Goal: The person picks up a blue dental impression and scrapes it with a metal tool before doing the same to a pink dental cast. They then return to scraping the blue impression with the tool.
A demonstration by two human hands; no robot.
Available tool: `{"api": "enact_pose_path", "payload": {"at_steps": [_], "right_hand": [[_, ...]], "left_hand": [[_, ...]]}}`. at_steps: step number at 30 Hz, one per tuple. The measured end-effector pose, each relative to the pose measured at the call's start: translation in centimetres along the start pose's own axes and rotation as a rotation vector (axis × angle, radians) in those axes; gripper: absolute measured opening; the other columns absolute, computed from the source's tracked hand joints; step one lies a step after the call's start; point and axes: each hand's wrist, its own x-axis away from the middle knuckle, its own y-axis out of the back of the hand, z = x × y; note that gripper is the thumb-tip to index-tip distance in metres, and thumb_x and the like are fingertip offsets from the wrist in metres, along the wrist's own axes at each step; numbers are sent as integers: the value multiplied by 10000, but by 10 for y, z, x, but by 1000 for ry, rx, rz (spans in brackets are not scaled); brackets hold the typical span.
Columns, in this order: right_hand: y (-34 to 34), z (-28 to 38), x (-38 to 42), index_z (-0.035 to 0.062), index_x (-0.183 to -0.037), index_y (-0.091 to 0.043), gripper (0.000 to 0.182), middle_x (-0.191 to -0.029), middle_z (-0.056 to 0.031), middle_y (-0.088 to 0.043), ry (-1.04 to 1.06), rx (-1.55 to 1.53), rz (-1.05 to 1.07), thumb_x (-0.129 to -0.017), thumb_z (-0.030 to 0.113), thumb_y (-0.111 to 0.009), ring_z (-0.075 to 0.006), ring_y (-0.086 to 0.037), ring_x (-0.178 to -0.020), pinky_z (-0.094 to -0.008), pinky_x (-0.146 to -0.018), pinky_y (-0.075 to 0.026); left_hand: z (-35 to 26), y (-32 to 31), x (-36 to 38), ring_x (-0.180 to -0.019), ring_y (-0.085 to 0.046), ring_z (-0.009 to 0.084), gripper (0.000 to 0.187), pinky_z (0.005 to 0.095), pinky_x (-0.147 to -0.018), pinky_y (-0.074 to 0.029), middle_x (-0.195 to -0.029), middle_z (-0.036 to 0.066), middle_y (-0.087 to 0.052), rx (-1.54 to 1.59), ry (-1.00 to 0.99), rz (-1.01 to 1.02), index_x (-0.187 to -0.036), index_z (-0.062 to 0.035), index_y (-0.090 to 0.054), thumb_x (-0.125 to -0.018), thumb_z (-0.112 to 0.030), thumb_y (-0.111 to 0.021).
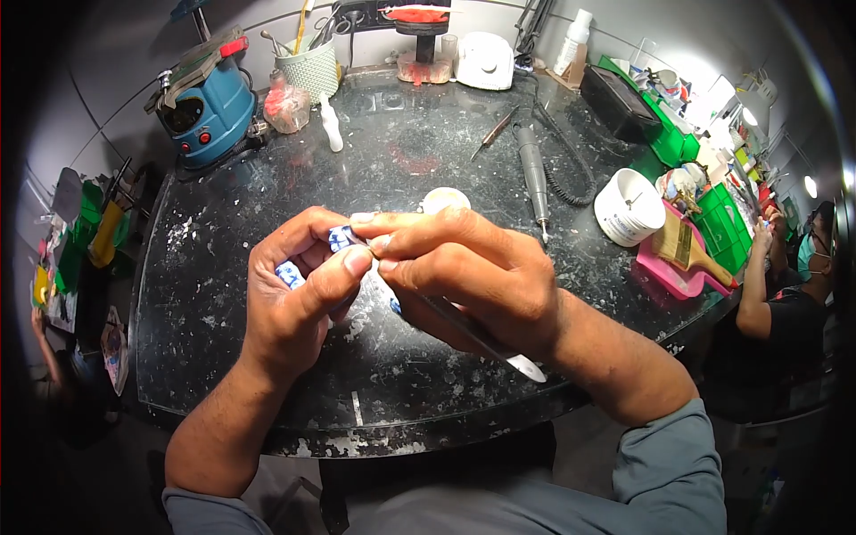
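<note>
My left hand (283, 312) is raised over the black bench, its fingers curled and pinched around something small that they mostly hide. Blue-and-white wrapping (288, 275) covers some fingertips. My right hand (504, 267) is closed on a slim metal spatula (524, 366), held like a pen. The spatula's flat, rounded end sticks out below the palm, while its other end points at the left fingertips. Both hands meet there, thumb and fingers close together. Just behind the right knuckles sits a small round cream-coloured dish (446, 198), partly hidden.
A grey rotary handpiece (533, 174) with a coiled cord lies behind my right hand, near a thin pointed tool (493, 134). A white tub (629, 207) and pink tray (670, 272) with a brush stand right. A blue machine (212, 111) stands back left. Another person (794, 290) sits at right.
</note>
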Motion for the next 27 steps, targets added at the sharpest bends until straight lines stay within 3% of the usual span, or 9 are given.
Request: {"api": "enact_pose_path", "payload": {"at_steps": [5, 18, 27], "right_hand": [[1, 8, 0, -4, -977, -608, 265, -1063, -156, -624, -51, -154, -65, -760, -78, -742, -335, -691, -1043, -389, -856, -595], [-4, 6, 1, -20, -972, -618, 223, -1065, -173, -645, -18, -113, -89, -782, -61, -726, -340, -687, -1060, -402, -864, -590], [-5, 4, 0, -31, -912, -604, 188, -1022, -189, -650, -14, -56, -92, -766, -72, -717, -323, -706, -994, -356, -805, -600]], "left_hand": [[-9, 5, -1, -549, -455, 2, 193, 167, -476, -321, -719, -24, -580, 17, 39, 58, -918, -12, -620, -833, -134, -744], [-3, 2, 1, -567, -474, 5, 171, 171, -486, -354, -741, -21, -580, 49, -2, 79, -935, -27, -610, -865, -130, -727], [1, -1, 1, -561, -469, 1, 159, 172, -483, -354, -712, -21, -572, 44, -21, 33, -960, -20, -607, -892, -125, -706]]}}
